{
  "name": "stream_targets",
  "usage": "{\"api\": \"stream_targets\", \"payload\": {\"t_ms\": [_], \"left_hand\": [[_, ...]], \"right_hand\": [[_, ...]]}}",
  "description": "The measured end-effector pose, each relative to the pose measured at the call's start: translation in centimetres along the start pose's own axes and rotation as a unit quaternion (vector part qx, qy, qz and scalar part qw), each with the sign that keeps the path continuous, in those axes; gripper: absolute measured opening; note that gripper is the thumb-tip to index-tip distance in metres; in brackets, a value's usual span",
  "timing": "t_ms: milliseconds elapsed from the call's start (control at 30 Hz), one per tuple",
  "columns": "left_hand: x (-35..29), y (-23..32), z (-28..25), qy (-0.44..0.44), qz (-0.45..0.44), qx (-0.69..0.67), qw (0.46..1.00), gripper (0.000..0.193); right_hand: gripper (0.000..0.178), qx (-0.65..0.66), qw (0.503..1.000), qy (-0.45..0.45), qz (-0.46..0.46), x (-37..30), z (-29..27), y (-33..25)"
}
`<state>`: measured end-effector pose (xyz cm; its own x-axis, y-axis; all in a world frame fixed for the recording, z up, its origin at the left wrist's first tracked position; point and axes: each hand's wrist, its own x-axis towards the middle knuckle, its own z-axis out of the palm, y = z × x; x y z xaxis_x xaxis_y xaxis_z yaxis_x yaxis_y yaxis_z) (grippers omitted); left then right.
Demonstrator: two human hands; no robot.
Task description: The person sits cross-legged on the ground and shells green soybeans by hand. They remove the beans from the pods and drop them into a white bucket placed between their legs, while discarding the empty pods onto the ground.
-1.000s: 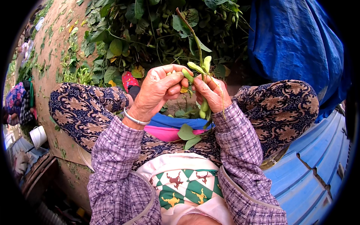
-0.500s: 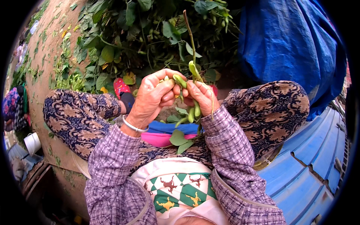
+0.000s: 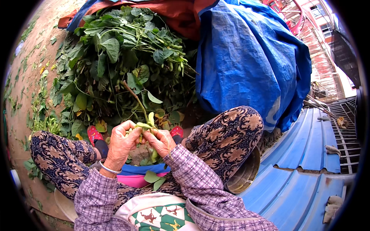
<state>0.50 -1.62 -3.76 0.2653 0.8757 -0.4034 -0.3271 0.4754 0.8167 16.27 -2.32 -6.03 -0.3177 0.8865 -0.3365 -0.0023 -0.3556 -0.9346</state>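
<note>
Both of my hands meet above my lap on a leafy green soybean stalk (image 3: 135, 98), whose bare brownish end slants up and away to the left. My right hand (image 3: 158, 141) is closed around the stalk, thumb pointing inward. With fingers and thumb pinched, my left hand (image 3: 122, 144) grips a green bean pod (image 3: 144, 125) on the stalk; what else lies in that palm is mostly hidden. Another pod (image 3: 151, 118) stands upright just above my fingers. Below the right hand hang more pods (image 3: 154, 156) and a few broad leaves (image 3: 152, 177).
A large heap of bean plants (image 3: 119, 57) lies in front of my feet. A blue tarp (image 3: 246, 61) covers a bulky pile at the right. Blue corrugated sheets (image 3: 300, 154) lie beside my right knee, next to a round metal basin (image 3: 246, 173). Fallen leaves litter the earthen ground (image 3: 36, 92).
My view has swung up and to the right, showing more of the tarp and sheets. The hands have drawn closer together, and the stalk leans further left.
</note>
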Motion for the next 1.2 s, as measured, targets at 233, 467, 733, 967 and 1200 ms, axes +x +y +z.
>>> {"api": "stream_targets", "payload": {"t_ms": [233,467,733,967,1200], "left_hand": [[-1.3,0.3,1.3,-0.026,0.091,0.073,0.993,0.011],[-2.1,1.0,1.3,-0.066,0.051,0.041,0.996,0.01],[-2.6,0.9,0.3,-0.063,0.096,0.177,0.978,0.006],[-2.5,0.0,-1.2,-0.05,0.058,0.147,0.986,0.015],[-2.5,0.3,-1.9,-0.048,0.042,-0.005,0.998,0.019]], "right_hand": [[0.032,0.098,0.994,0.001,0.05,-0.7,-0.7,-0.9],[0.023,0.065,0.998,-0.002,0.013,-1.7,-0.7,-1.8],[0.033,-0.013,0.996,-0.073,0.043,-3.1,-0.2,-2.7],[0.032,0.028,0.985,-0.167,0.025,-3.6,-0.2,-2.4],[0.024,0.058,0.997,0.038,0.028,-3.0,-0.9,-1.9]]}}
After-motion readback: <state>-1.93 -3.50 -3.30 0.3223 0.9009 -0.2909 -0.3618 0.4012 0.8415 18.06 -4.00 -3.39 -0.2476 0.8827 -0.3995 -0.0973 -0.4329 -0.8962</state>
